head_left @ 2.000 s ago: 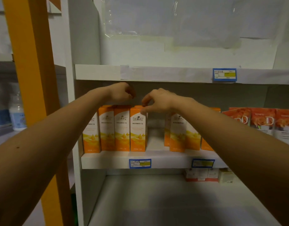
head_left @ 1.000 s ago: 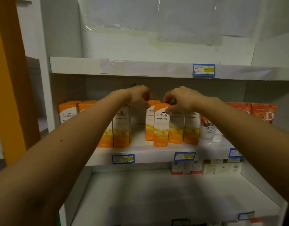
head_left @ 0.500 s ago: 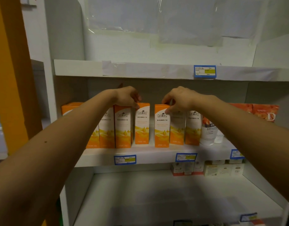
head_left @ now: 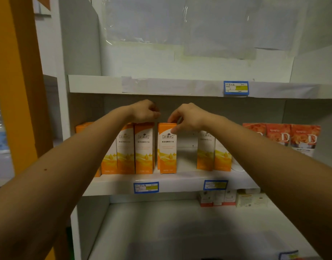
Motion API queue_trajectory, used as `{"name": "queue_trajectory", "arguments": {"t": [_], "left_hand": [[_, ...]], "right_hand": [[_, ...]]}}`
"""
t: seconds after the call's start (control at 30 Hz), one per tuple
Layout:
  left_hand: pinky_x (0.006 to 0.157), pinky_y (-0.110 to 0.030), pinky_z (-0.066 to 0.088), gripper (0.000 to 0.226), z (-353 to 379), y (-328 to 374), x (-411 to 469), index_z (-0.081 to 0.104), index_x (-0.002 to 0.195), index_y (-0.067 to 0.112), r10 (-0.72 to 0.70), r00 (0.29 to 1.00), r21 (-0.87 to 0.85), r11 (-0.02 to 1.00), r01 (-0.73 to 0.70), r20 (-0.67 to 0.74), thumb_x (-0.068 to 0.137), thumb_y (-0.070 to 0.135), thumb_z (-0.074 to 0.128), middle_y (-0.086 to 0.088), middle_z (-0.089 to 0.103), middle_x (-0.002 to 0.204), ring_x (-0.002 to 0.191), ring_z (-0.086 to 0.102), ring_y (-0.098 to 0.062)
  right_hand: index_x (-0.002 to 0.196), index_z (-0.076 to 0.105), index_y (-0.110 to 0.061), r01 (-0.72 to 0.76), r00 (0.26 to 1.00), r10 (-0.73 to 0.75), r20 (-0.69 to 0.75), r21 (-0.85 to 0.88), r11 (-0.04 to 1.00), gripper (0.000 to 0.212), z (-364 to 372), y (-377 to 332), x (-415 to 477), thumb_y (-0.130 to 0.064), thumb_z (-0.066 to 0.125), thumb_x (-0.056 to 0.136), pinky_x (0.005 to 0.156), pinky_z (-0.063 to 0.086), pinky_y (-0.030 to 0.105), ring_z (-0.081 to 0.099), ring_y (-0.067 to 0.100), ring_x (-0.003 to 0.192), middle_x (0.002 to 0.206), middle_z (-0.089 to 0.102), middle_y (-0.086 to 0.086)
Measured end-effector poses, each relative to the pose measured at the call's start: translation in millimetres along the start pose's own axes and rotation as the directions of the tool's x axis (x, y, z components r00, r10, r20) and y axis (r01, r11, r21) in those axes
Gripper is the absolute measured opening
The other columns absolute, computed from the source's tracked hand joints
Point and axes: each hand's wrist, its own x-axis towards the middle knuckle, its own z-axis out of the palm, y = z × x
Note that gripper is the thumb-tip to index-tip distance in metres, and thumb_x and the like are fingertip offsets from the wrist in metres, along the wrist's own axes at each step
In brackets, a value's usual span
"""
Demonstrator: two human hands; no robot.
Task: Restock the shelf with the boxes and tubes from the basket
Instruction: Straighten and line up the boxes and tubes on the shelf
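Orange-and-white boxes stand upright in a row on the middle shelf (head_left: 180, 182). My right hand (head_left: 187, 117) pinches the top of one box (head_left: 167, 149), which stands at the right end of the left group. My left hand (head_left: 145, 111) rests curled on the tops of the neighbouring boxes (head_left: 144, 149); whether it grips one I cannot tell. A gap separates this group from two more orange boxes (head_left: 214, 152) further right, partly behind my right forearm. No basket is in view.
Red-orange pouches (head_left: 290, 136) stand at the shelf's right end. Small boxes (head_left: 232, 198) sit at the back of the lower shelf (head_left: 161, 231). Blue price tags (head_left: 146, 187) mark the shelf edges. An orange post (head_left: 17, 91) rises on the left.
The box under my right hand has moved left, up against the left group, leaving a wider gap to the right boxes. My view has shifted slightly right.
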Motion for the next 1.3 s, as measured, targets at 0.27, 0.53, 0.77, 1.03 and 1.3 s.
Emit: {"name": "queue_trajectory", "arguments": {"t": [0.27, 0.53, 0.77, 1.03, 1.3], "left_hand": [[0.099, -0.035, 0.042, 0.038, -4.3, 1.9, -2.0, 0.051, 0.127, 0.003, 0.029, 0.998, -0.008, 1.000, -0.030, -0.051, 0.094, 0.022, 0.046, -0.016, 0.055, 0.131, 0.120, 0.051, -0.028], [0.100, -0.031, 0.037, 0.044, 4.1, 17.9, 5.3, 0.043, 0.134, 0.004, 0.094, 0.995, 0.049, 0.995, -0.092, -0.038, 0.094, 0.023, 0.046, -0.015, 0.049, 0.138, 0.126, 0.047, -0.027], [0.104, -0.031, 0.035, 0.047, 28.1, 63.0, 14.8, 0.048, 0.132, 0.005, 0.210, 0.977, 0.087, 0.973, -0.213, 0.042, 0.092, 0.031, 0.049, -0.011, 0.050, 0.139, 0.127, 0.047, -0.024], [0.103, -0.044, 0.043, 0.039, 58.2, 92.5, 38.1, 0.056, 0.122, 0.008, 0.224, 0.944, 0.174, 0.947, -0.269, 0.241, 0.090, 0.030, 0.053, -0.012, 0.060, 0.124, 0.116, 0.055, -0.028], [0.095, -0.037, 0.047, 0.033, 48.9, 88.6, 42.9, 0.057, 0.116, 0.005, 0.205, 0.952, 0.177, 0.953, -0.247, 0.227, 0.089, 0.025, 0.055, -0.013, 0.062, 0.114, 0.104, 0.058, -0.026]], "right_hand": [[0.116, 0.062, -0.018, 0.000, 0.999, 0.000, -0.049, -0.014, 1.000, 0.039, 12.3, -2.0, 4.8, -0.026, 0.070, 0.079, 0.085, 0.047, 0.029, 0.060, 0.020, 0.105, 0.119, 0.064, 0.004], [0.127, 0.053, -0.018, -0.066, 0.993, 0.056, -0.100, -0.098, 0.993, 0.037, -20.6, 32.2, -23.2, -0.026, 0.054, 0.090, 0.098, 0.047, 0.039, 0.054, 0.023, 0.116, 0.131, 0.056, 0.005], [0.131, 0.048, -0.019, -0.281, 0.960, 0.270, -0.080, -0.205, 0.938, 0.039, -40.7, 78.5, -52.2, -0.024, 0.048, 0.092, 0.101, 0.044, 0.042, 0.051, 0.025, 0.120, 0.136, 0.051, 0.007], [0.131, 0.049, -0.020, -0.325, 0.941, 0.338, -0.005, -0.292, 0.899, 0.041, -38.1, 92.5, -56.6, -0.033, 0.047, 0.092, 0.094, 0.048, 0.039, 0.056, 0.025, 0.113, 0.129, 0.057, 0.006], [0.124, 0.056, -0.021, -0.309, 0.946, 0.325, 0.007, -0.295, 0.904, 0.036, -37.3, 90.8, -49.2, -0.031, 0.055, 0.089, 0.085, 0.051, 0.035, 0.061, 0.023, 0.103, 0.119, 0.062, 0.004]]}}
